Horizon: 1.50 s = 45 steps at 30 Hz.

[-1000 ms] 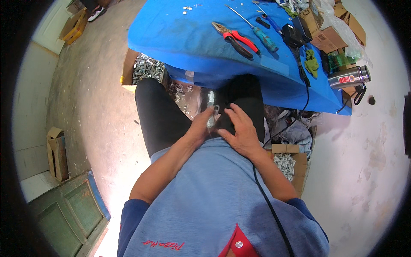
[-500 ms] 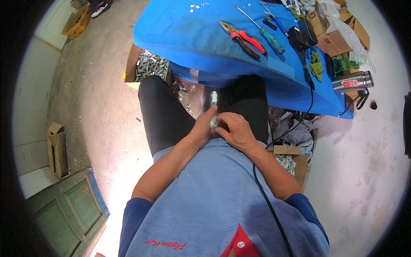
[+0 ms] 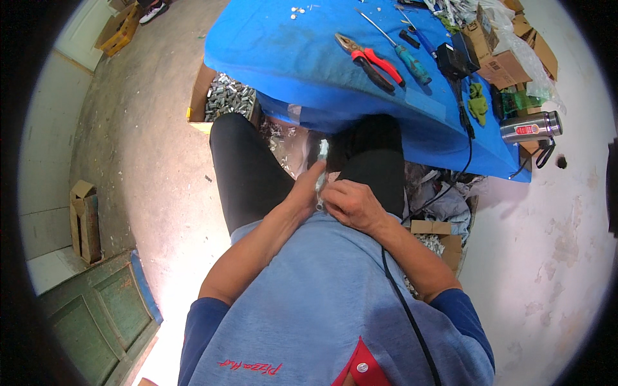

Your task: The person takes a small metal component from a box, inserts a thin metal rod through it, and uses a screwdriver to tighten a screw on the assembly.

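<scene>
Over my lap, a slim silvery-white piece points away from me, its exact kind not clear. My left hand is closed around its middle. At its near end, close to my shirt, a small ring shape shows. My right hand is beside it with curled fingers, their tips pressed together against the near part of the piece. Whether those fingertips pinch something small is hidden.
A blue-covered table stands ahead, bearing red-handled pliers, a teal-handled screwdriver, a black adapter and a steel flask. A carton of metal cylinders sits left of my knee. A black cable crosses my shirt.
My right hand has moved slightly toward me and its fingers have curled in, uncovering the ring shape at the near end. My left hand keeps its hold.
</scene>
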Motion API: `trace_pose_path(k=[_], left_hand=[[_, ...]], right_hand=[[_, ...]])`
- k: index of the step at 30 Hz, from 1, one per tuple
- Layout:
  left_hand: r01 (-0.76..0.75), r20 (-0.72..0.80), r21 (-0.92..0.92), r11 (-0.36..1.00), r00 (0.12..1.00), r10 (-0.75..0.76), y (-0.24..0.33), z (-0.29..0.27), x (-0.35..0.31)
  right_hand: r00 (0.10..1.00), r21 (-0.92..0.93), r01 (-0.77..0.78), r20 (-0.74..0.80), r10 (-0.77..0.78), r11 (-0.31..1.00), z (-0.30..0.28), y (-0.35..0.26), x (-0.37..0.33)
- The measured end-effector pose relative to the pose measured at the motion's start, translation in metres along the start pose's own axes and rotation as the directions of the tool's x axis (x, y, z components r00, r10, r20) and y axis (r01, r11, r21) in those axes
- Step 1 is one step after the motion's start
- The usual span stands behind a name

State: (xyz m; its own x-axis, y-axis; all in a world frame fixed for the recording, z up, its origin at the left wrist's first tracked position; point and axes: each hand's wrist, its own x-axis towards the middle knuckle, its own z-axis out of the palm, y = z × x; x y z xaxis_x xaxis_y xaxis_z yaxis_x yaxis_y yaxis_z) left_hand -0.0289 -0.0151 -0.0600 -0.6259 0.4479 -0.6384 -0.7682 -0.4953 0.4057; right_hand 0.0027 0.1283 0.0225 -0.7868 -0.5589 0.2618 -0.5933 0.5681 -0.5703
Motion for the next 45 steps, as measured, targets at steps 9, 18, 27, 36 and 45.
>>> trace_pose_path(k=[9,18,27,36,45], left_hand=[[0.050,0.083,-0.043,0.998,0.995,-0.046,0.008,0.000,-0.014],[-0.003,0.346,0.231,0.973,0.935,-0.080,0.002,0.016,-0.019],[-0.081,0.327,0.451,0.889,0.941,-0.081,-0.002,0.021,-0.027],[-0.051,0.331,0.392,0.918,0.939,-0.089,0.002,0.013,-0.031],[-0.018,0.339,0.349,0.937,0.934,-0.109,0.007,0.021,-0.032]], right_hand=[[0.825,-0.297,-0.357,-0.545,0.150,0.885,-0.066,-0.010,-0.093],[0.347,-0.418,-0.907,-0.807,0.477,-0.048,-0.114,0.031,-0.329],[0.532,0.660,-0.583,-0.132,0.836,0.475,-0.040,0.043,-0.072],[0.631,0.831,-0.513,0.195,0.751,0.215,-0.035,0.064,0.000],[0.695,0.919,-0.346,0.116,0.709,0.189,-0.043,0.057,-0.013]])
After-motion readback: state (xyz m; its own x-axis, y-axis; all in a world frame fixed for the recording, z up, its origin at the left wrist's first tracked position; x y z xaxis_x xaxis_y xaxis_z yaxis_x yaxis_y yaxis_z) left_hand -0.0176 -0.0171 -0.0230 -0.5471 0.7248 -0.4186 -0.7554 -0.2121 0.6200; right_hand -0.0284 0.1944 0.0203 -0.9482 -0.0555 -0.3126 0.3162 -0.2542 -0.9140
